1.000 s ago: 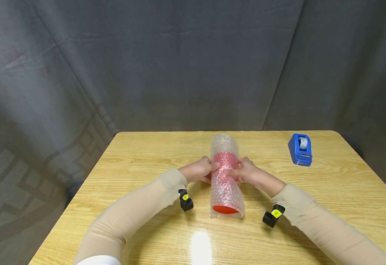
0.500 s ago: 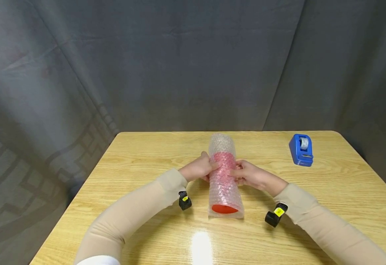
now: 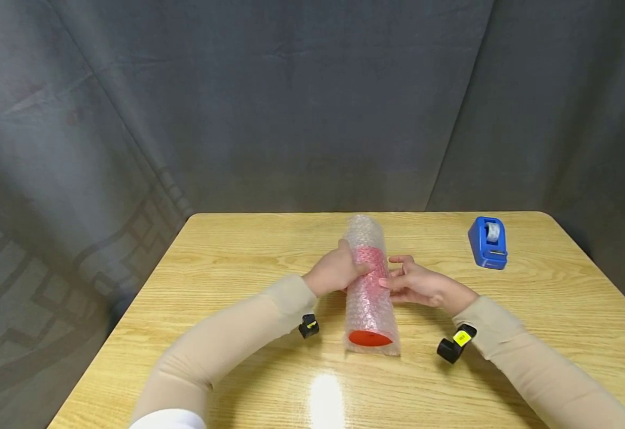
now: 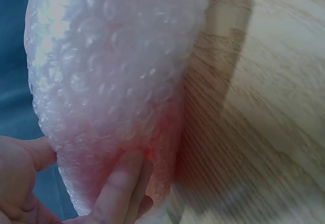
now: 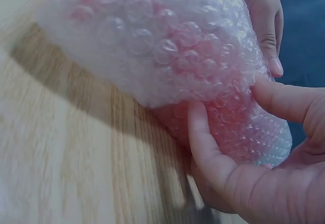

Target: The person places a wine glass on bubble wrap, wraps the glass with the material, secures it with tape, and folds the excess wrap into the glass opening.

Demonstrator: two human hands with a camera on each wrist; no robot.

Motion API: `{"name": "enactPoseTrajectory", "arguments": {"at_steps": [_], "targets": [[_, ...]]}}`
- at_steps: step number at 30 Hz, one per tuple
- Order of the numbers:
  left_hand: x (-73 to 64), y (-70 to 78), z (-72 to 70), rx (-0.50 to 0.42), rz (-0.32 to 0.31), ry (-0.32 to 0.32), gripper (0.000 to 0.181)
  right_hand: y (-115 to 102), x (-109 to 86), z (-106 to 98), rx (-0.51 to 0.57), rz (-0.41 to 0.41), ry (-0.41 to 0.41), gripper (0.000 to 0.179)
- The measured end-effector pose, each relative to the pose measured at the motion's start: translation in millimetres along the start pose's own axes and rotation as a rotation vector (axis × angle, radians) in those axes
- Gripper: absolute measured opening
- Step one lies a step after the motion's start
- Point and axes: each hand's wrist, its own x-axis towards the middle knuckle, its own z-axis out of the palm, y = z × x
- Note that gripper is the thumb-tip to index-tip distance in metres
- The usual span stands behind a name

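Note:
A red cylinder wrapped in bubble wrap (image 3: 372,307) lies lengthwise on the table, its red round end (image 3: 369,339) facing me inside the loose wrap. From the left side my left hand (image 3: 338,271) grips the roll, thumb over the top; the left wrist view shows its fingers (image 4: 119,186) pressed against the lower side. My right hand (image 3: 419,285) holds the right side with the thumb on top and the other fingers spread lower down. In the right wrist view the index finger (image 5: 203,137) lies right at the wrap's edge, the thumb (image 5: 284,99) farther up the roll.
A blue tape dispenser (image 3: 487,244) with a roll of clear tape stands at the back right of the wooden table (image 3: 248,238). Behind the far edge hangs a dark grey curtain (image 3: 312,119).
The wrapped roll shifts slightly left, then back right with my left hand. My right hand moves a little right and its fingers spread wider at the roll's side.

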Motion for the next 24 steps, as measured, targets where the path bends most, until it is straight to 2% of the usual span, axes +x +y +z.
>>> {"name": "enactPoseTrajectory", "arguments": {"at_steps": [3,5,9,13,24], "targets": [[0.1,4.2,0.5,0.085,-0.007,0.016,0.092,-1.7,-1.9,0.0,-0.012,0.016,0.038,0.084],[0.0,6.2,0.6,0.105,-0.014,0.019,0.092,-2.7,-2.6,0.2,-0.034,0.016,0.032,0.08],[-0.3,7.7,0.6,0.101,-0.026,0.013,0.092,-4.6,-3.4,1.9,-0.072,-0.007,0.003,0.072],[-0.6,8.3,0.3,0.096,-0.026,0.01,0.092,-6.8,-4.0,7.4,-0.136,-0.029,0.006,0.067],[-0.9,9.3,-1.7,0.077,0.0,0.005,0.093,-11.3,-2.6,22.2,-0.252,0.013,0.098,0.078]]}}
